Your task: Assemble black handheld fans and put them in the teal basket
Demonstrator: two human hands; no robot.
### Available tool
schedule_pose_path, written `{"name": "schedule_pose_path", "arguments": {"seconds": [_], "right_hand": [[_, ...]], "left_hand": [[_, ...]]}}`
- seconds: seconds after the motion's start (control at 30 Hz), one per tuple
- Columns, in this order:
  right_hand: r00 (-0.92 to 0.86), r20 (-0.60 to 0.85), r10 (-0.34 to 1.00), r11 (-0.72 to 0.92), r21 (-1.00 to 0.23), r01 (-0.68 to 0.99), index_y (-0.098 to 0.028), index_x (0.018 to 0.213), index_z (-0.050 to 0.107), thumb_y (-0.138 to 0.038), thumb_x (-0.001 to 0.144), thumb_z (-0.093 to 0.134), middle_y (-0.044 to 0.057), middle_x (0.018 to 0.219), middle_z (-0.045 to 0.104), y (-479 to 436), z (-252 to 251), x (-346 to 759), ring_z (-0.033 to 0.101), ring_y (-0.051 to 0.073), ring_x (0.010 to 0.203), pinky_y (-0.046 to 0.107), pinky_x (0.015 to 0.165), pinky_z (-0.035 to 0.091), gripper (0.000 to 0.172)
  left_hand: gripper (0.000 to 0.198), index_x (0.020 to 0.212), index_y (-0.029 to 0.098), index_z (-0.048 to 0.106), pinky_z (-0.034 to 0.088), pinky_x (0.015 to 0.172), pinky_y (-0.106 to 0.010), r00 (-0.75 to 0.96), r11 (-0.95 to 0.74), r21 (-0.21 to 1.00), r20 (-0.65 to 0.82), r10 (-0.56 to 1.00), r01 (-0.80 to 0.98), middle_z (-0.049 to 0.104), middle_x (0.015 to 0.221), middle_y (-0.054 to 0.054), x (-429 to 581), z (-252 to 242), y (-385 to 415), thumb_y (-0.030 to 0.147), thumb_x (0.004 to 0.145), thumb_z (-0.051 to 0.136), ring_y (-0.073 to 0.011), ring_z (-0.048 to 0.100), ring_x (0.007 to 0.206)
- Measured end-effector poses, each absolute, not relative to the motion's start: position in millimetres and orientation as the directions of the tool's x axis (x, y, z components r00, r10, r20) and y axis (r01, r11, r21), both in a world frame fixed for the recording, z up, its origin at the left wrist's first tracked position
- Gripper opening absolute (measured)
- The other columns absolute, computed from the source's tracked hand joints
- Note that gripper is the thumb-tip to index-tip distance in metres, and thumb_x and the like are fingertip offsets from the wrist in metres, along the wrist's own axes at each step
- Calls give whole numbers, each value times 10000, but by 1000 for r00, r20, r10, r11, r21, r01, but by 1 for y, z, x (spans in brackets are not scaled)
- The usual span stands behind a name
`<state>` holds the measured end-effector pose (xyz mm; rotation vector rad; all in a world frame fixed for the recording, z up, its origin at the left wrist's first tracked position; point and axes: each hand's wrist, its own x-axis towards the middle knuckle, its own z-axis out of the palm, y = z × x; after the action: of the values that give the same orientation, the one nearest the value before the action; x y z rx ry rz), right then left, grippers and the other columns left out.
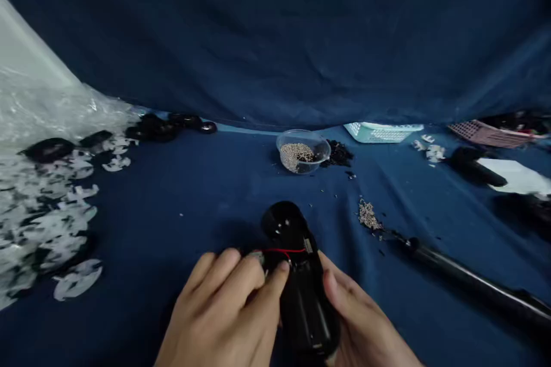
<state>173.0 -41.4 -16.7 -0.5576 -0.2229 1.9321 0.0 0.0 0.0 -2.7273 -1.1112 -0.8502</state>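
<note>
A glossy black plastic housing (pixel 307 304), with a rounded head at its far end, lies tilted in my right hand (pixel 361 309). My right thumb and palm wrap its right side and underside. A thin red wire (pixel 284 250) runs across the housing from a small pale connector (pixel 307 245) on its right. My left hand (pixel 228 304) is closed at the wire's left end, its fingers bent and its thumb pressed by the wire and housing. A small greenish part peeks out between the left fingers, mostly hidden.
A clear bowl (pixel 303 167) holds small screws; more screws (pixel 368 215) lie beside an electric screwdriver (pixel 469 272) at right. White plastic parts (pixel 55 223) and black shells (pixel 49 150) are piled at left. Teal (pixel 383 133) and pink (pixel 491 133) baskets stand behind.
</note>
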Motion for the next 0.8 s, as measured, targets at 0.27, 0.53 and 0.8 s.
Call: {"name": "schedule_pose_path", "arguments": {"seconds": [0.27,0.53,0.8], "right_hand": [[-340,-321,884,-455,-420,-786,-241,1327,526,-279,890,647,69,1140,693,-41,-16,175,669,175,1019,312,944,495,455],[-328,-253,910,-407,-395,-824,-226,1298,552,-262,931,585,68,1105,713,-39,-23,174,695,144,964,224,827,546,370],[-397,-293,870,-485,-367,-794,-105,1266,573,-343,954,547,149,1202,671,-38,-21,176,637,206,1123,338,1006,474,393]], "left_hand": [[289,1033,124,721,381,666,-331,656,-788,101,496,569,607,654,732,-30,3,1,3,85,862,491,-168,539,700],[261,990,180,713,415,665,-328,585,-728,309,442,680,612,605,709,0,5,8,7,103,867,497,-159,540,685],[242,949,260,695,331,642,-318,550,-712,364,457,698,601,594,761,26,-3,16,20,89,873,541,-136,507,689]]}}
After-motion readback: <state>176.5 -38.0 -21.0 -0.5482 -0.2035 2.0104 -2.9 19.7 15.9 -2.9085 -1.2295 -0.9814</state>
